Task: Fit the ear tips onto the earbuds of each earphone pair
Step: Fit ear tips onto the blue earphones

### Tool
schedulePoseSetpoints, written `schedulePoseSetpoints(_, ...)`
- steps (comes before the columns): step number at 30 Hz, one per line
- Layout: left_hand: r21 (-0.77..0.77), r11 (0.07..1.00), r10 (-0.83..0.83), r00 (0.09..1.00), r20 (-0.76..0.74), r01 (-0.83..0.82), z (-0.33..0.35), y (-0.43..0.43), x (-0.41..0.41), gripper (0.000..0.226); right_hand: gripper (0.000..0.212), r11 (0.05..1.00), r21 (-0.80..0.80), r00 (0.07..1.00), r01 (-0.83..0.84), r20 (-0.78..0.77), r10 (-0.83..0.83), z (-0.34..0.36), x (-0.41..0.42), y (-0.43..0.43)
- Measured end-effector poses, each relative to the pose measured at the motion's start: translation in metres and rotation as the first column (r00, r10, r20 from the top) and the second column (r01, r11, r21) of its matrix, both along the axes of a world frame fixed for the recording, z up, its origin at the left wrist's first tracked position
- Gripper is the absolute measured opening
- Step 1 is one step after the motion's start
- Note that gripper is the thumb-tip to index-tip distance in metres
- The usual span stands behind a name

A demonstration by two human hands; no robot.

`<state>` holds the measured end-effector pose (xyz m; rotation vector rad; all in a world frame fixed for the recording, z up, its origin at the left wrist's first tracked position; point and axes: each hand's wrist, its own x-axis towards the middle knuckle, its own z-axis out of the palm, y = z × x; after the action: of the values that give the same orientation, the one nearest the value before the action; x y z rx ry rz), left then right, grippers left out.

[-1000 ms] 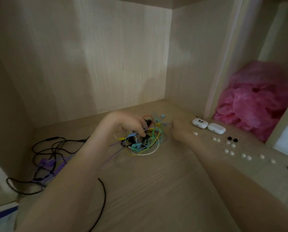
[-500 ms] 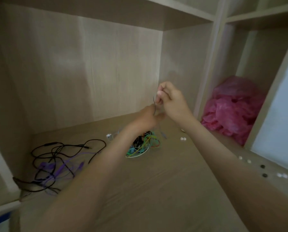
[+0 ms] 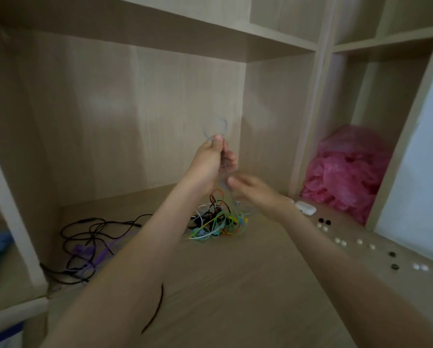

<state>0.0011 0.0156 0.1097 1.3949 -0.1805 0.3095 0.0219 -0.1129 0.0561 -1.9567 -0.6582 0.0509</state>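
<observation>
**One thin cable held up above the pile**

The wooden shelf (image 3: 235,285) is the work place, so everything lies flat on it and is easy to reach. The colourful pile of earphones (image 3: 218,223) sits in the middle of it.

Far to the right of the pile, in the next box of the shelf, a pink bag (image 3: 346,172) is tucked out of the way. Left of the pile lie black and purple cables (image 3: 89,244), spread out loose and apart from it.

Above the pile, the left hand (image 3: 210,159) is up high. Its thumb and fingers pinch a pale blue cable (image 3: 226,124), which makes a small loop over the hand. I think it is held high so the cable hangs free of the knots below.

The right hand (image 3: 253,192) is lower, just above the pile and close to the hanging cable. It is blurry, so I cannot tell if its fingers grip the cable or only come near it. It may be feeling for the earbud end.

Right of the pile sits a white case (image 3: 305,207). Past it, the little ear tips (image 3: 340,241) lie in a row, mostly in twos, likely so each pair is easy to pick. None is on an earbud that I can see.
</observation>
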Motion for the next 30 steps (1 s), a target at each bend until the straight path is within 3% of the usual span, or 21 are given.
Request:
schedulePoseSetpoints(4,0.017,0.998,0.058,0.997,0.047,-0.059,0.01,0.01,-0.005,0.039,0.027,0.944,-0.323,0.997,0.068,0.045,-0.056,-0.02,0.003,0.004)
schedulePoseSetpoints(7,0.295,0.922,0.208,0.963,0.174,-0.252,0.012,0.024,-0.01,0.037,0.027,0.869,-0.411,0.961,0.274,0.137,-0.238,-0.026,0.016,0.0)
schedulePoseSetpoints(8,0.427,0.84,0.246,0.937,0.249,-0.335,0.011,0.029,-0.013,0.037,0.026,0.86,-0.387,0.943,0.332,0.152,-0.296,-0.028,0.02,-0.003)
schedulePoseSetpoints(10,0.689,0.578,0.274,0.899,0.341,-0.438,0.005,0.039,-0.018,0.035,0.027,0.847,-0.3,0.898,0.439,0.186,-0.4,-0.027,0.028,-0.009)
schedulePoseSetpoints(13,0.909,0.152,0.365,0.877,0.313,-0.388,-0.004,0.049,-0.022,0.035,0.025,0.857,-0.024,0.855,0.515,0.082,-0.512,-0.02,0.033,-0.016)
schedulePoseSetpoints(15,0.953,0.049,0.403,0.879,0.254,-0.298,-0.009,0.051,-0.024,0.032,0.032,0.853,0.167,0.867,0.495,-0.032,-0.497,-0.012,0.034,-0.02)
schedulePoseSetpoints(17,0.96,0.071,0.397,0.891,0.221,-0.27,-0.013,0.05,-0.025,0.03,0.038,0.862,0.223,0.887,0.456,-0.034,-0.461,-0.005,0.031,-0.024)
schedulePoseSetpoints(21,0.924,0.21,0.325,0.914,0.243,-0.32,-0.019,0.043,-0.025,0.028,0.044,0.87,0.25,0.89,0.425,0.06,-0.451,0.011,0.016,-0.023)
schedulePoseSetpoints(25,0.799,0.575,0.199,0.977,0.075,-0.178,-0.016,0.023,-0.029,0.03,0.033,0.914,0.104,0.905,0.392,0.133,-0.403,0.033,-0.002,-0.014)
schedulePoseSetpoints(27,0.605,0.796,0.069,0.994,-0.09,0.0,-0.013,0.008,-0.039,0.013,0.022,0.933,-0.009,0.93,0.359,0.089,-0.356,0.042,-0.014,-0.01)
schedulePoseSetpoints(29,0.461,0.878,-0.055,0.983,-0.177,0.132,-0.013,-0.001,-0.047,0.026,0.018,0.959,-0.039,0.96,0.28,-0.006,-0.28,0.045,-0.025,-0.006)
schedulePoseSetpoints(30,0.469,0.863,-0.105,0.976,-0.192,0.185,-0.015,-0.005,-0.051,0.032,0.02,0.971,-0.022,0.97,0.239,-0.037,-0.24,0.045,-0.03,-0.005)
